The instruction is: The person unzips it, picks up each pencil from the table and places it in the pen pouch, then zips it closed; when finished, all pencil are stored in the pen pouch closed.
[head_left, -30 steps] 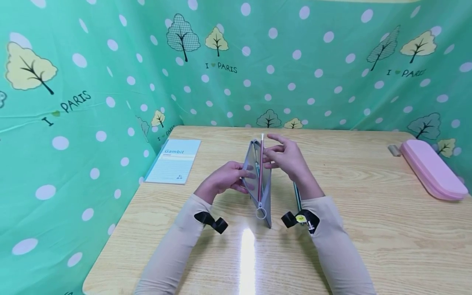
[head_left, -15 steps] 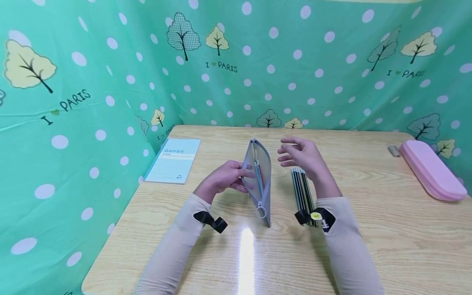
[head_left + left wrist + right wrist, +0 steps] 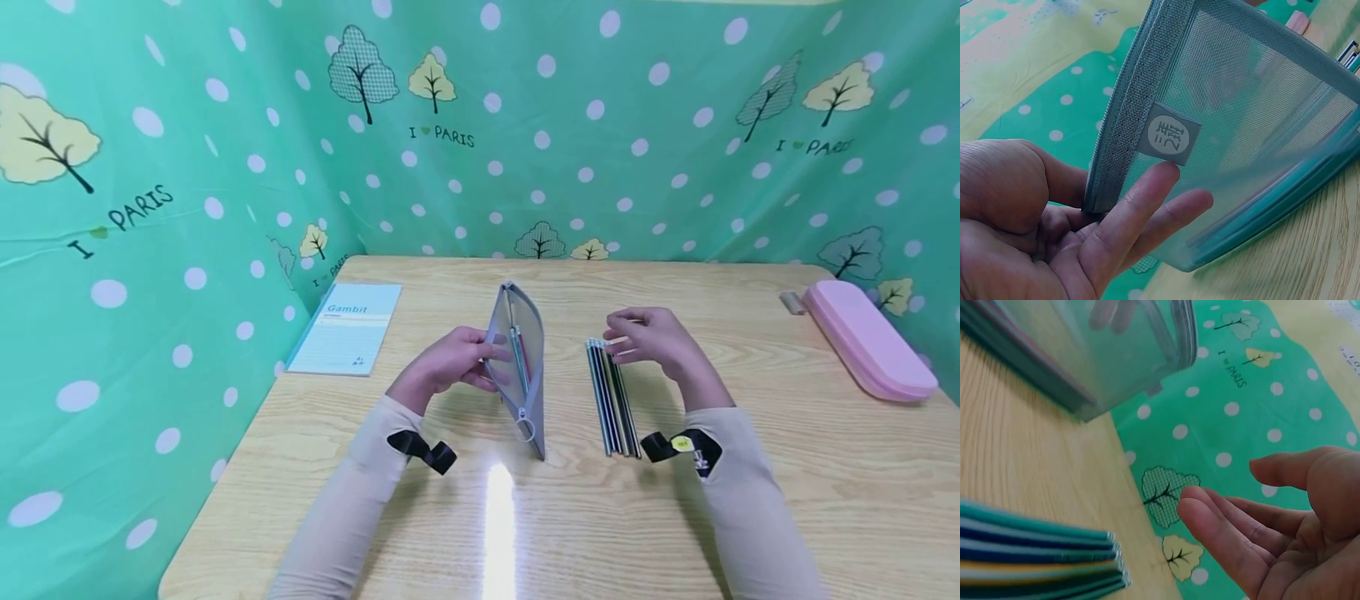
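Observation:
A grey mesh zip pouch (image 3: pixel 536 396) stands upright on the table with its mouth spread wide. My left hand (image 3: pixel 452 364) holds it by the left side, fingers on the mesh beside a round label (image 3: pixel 1170 133). Inside lean a few pencils (image 3: pixel 520 354), blue and red ones among them. Right of the pouch, several striped pencils (image 3: pixel 617 400) lie side by side, eraser ends pointing away. My right hand (image 3: pixel 658 335) hovers at those eraser ends with its fingers loosely bent; the right wrist view shows nothing between thumb and fingers.
A light blue notebook (image 3: pixel 348 329) lies at the back left of the wooden table. At the far right is a pink pencil case (image 3: pixel 870 342), with a small grey block (image 3: pixel 792 302) beside it. A green patterned cloth (image 3: pixel 480 150) hangs behind.
My right hand let go of a red pencil, which dropped deeper into the pouch. It then moved right and nearer to the row of pencils. My left hand keeps its hold.

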Tool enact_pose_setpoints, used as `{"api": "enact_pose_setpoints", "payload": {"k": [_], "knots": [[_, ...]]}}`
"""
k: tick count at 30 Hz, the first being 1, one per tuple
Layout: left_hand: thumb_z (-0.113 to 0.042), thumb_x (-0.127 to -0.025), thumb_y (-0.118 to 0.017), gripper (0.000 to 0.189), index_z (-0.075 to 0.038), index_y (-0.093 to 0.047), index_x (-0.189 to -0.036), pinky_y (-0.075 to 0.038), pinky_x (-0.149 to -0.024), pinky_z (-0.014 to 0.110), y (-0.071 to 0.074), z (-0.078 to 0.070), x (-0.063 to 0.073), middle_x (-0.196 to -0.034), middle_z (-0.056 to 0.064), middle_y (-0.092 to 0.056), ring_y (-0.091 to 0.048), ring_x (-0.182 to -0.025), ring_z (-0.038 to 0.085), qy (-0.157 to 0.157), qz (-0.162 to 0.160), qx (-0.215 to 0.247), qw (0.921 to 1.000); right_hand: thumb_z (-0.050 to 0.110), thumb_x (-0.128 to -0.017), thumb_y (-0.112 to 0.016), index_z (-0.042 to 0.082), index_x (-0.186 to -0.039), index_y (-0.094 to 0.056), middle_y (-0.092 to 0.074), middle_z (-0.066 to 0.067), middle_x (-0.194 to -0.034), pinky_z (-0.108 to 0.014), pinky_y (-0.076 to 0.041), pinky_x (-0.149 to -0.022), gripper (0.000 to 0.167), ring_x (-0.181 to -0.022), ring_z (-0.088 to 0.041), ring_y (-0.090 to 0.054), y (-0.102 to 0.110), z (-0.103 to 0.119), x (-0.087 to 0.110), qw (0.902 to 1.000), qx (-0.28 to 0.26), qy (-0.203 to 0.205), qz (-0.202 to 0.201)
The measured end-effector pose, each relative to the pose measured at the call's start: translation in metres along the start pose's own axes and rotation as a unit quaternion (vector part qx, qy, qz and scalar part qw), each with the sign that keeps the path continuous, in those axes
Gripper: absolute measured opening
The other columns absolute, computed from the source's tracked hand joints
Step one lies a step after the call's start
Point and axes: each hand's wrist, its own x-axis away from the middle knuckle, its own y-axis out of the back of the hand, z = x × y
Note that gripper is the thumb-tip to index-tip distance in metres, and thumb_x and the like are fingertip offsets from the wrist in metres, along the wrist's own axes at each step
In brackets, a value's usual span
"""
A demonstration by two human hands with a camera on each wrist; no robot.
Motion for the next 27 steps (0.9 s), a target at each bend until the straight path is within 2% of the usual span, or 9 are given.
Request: {"api": "enact_pose_setpoints", "payload": {"k": [3,9,19,27], "knots": [[-0.006,-0.107,-0.048,0.042,0.014,-0.049,-0.144,-0.066,-0.073,0.029,0.001,-0.001,0.001,-0.138,0.031,-0.060,-0.074,-0.082,0.017,-0.002,-0.002,-0.001,1.0000,0.020,-0.110,-0.048,-0.016,-0.149,-0.038,-0.053,-0.040,-0.139,-0.033,-0.065,-0.085,0.054,-0.099,-0.023,-0.073,0.006,-0.009,-0.001,0.9998,0.018,-0.004,-0.001],[-0.007,-0.107,-0.049,0.041,0.013,-0.051,-0.143,-0.066,-0.073,0.029,0.001,-0.003,0.002,-0.138,0.031,-0.060,-0.073,-0.080,0.017,-0.002,-0.002,-0.001,1.0000,0.022,-0.110,-0.047,-0.019,-0.149,-0.034,-0.050,-0.042,-0.141,-0.033,-0.065,-0.084,0.059,-0.096,-0.019,-0.074,0.016,-0.024,-0.003,0.9993,0.025,-0.023,0.013],[-0.006,-0.106,-0.048,0.041,0.014,-0.051,-0.142,-0.066,-0.074,0.030,0.002,-0.004,0.002,-0.141,0.031,-0.057,-0.073,-0.081,0.017,-0.006,0.000,0.002,1.0000,0.033,-0.110,-0.048,-0.019,-0.152,-0.028,-0.050,-0.041,-0.142,-0.037,-0.065,-0.086,0.070,-0.105,-0.029,-0.073,0.020,-0.029,-0.006,0.9974,0.033,-0.046,0.044],[-0.007,-0.107,-0.048,0.043,0.013,-0.049,-0.145,-0.066,-0.073,0.030,0.001,-0.003,0.002,-0.137,0.031,-0.061,-0.074,-0.082,0.018,-0.002,-0.002,-0.002,1.0000,0.033,-0.111,-0.047,-0.022,-0.151,-0.022,-0.049,-0.042,-0.142,-0.036,-0.066,-0.083,0.073,-0.096,-0.024,-0.075,0.025,-0.040,-0.009,0.9959,0.034,-0.056,0.063]]}}
